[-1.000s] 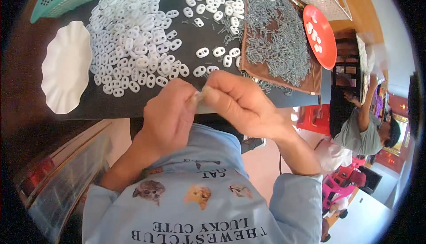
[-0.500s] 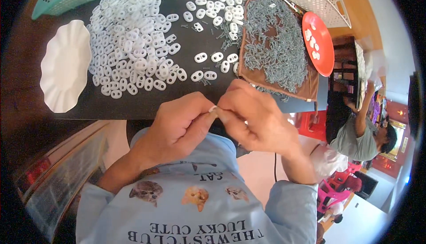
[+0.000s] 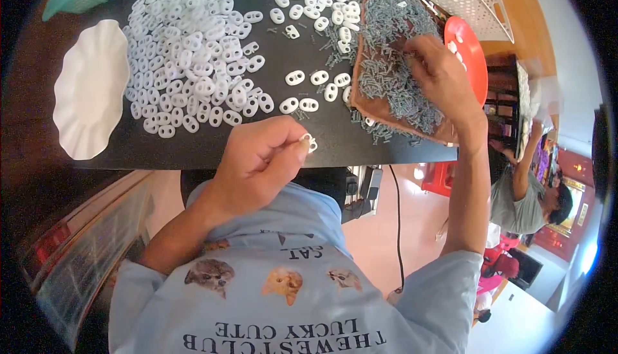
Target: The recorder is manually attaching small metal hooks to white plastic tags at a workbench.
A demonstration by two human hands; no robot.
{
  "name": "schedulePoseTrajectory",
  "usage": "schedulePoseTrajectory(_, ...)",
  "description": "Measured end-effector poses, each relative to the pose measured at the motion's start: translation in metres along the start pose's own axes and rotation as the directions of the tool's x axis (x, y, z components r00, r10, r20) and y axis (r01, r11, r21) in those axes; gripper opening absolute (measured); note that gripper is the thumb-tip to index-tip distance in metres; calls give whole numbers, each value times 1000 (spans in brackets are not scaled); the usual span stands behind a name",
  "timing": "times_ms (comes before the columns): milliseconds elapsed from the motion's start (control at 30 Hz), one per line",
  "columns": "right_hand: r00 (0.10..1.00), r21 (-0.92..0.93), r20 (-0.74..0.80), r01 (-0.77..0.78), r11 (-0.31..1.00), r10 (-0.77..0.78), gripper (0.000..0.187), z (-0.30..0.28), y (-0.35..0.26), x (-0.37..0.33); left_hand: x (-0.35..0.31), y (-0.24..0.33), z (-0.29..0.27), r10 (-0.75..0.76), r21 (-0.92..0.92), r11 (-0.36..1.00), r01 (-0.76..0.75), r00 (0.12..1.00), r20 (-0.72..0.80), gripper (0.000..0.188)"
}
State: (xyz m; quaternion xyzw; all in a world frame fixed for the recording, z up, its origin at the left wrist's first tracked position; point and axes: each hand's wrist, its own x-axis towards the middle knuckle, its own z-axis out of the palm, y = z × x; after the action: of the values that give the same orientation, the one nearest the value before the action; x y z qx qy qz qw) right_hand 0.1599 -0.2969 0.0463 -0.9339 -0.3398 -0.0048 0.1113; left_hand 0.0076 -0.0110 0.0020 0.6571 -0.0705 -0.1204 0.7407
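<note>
The left hand [image 3: 254, 161] pinched a small white plastic piece [image 3: 309, 141] between thumb and fingertips, just over the tabletop's [image 3: 322, 141] near edge. The right hand [image 3: 441, 74] reached into the pile of small grey screws [image 3: 393, 64] near the right edge, fingers curled down; whether they gripped any could not be told.

A: Bright, even daylight-ish. Soft shadows only, e.g. under left hand [image 3: 257, 161] at edge of dark table [image 3: 193, 151]. Strongest light at lower right, by the floor.

B: Glare? White plate [image 3: 90, 90] nearly blown out, detail lost. Pile of white rings [image 3: 187, 51] washed too.

A: Heavy fisheye bend, black vignette in corners. Centre sharp; rim soft, esp. lower left.
</note>
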Motion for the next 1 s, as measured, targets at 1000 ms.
schedulePoseTrajectory(1000,991,-41,103,-81,996,85,11,2,-17,3,4,-6,0,188,92,978,-188,982,11,9)
